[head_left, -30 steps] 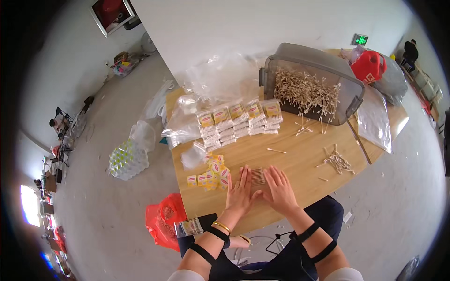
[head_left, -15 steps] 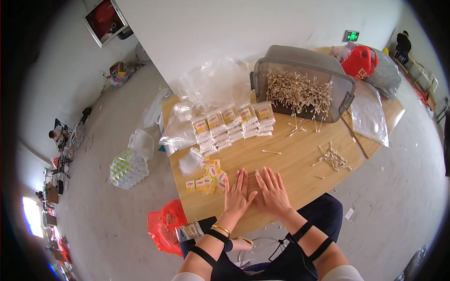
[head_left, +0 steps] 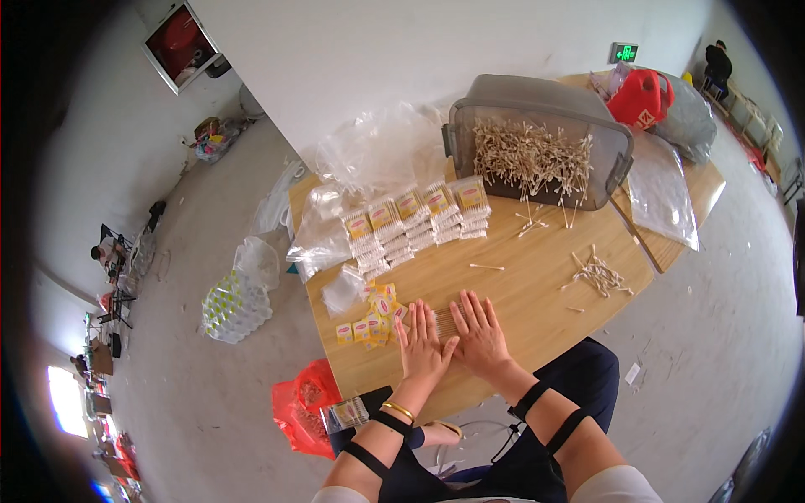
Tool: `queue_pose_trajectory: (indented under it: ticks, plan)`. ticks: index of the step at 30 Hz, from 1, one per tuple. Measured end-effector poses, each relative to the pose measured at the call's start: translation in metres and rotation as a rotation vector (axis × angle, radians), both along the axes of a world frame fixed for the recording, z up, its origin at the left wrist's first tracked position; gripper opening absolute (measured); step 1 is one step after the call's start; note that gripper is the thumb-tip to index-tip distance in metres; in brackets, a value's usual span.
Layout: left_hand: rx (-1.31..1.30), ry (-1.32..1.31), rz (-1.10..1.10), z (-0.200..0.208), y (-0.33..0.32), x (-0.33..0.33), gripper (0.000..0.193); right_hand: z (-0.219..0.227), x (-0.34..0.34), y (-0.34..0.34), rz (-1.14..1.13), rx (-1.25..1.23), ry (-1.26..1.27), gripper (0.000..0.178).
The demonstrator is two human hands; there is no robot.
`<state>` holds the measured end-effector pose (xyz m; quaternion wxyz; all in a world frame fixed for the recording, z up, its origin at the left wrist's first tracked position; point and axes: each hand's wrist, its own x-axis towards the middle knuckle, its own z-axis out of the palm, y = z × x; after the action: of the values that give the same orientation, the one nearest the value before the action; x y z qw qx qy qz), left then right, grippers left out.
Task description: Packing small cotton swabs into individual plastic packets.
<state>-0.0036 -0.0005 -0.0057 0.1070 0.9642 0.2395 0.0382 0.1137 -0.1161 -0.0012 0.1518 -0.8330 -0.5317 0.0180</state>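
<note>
My left hand (head_left: 425,345) lies flat on the wooden table (head_left: 537,289), fingers stretched out. Beside it, my right hand (head_left: 481,337) also lies flat with straight fingers, the thumbs close together. Between the two hands is a row of cotton swabs (head_left: 448,322) side by side, partly hidden under the fingers. Left of my left hand are small yellow-and-white cards (head_left: 369,327) in a loose heap. Behind them stand stacked packs of cotton swabs (head_left: 408,206) with yellow labels. A single cotton swab (head_left: 487,267) lies beyond my hands.
A grey plastic bin (head_left: 537,101) on its side holds many swabs. A loose swab pile (head_left: 599,275) lies at right. Clear bags (head_left: 369,151) are behind the packs; a red jug (head_left: 641,99) stands at back right. A red bag (head_left: 302,411) hangs by the table's left edge.
The view has shifted slightly. Both hands stay flat on the table, and a little more of the swab row shows between them.
</note>
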Motion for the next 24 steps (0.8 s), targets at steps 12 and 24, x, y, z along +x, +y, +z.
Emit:
queue_pose_trajectory:
  ticks: [12,24]
  plan:
    - [-0.137,-0.219,0.171,0.050,0.010,-0.055,0.088,0.001,-0.009,0.000,0.049,0.004,-0.006,0.083]
    - [-0.450,-0.489,1.109,-0.028,0.036,-0.248,0.063,0.007,-0.161,0.008,0.340,-0.105,-0.035,0.088]
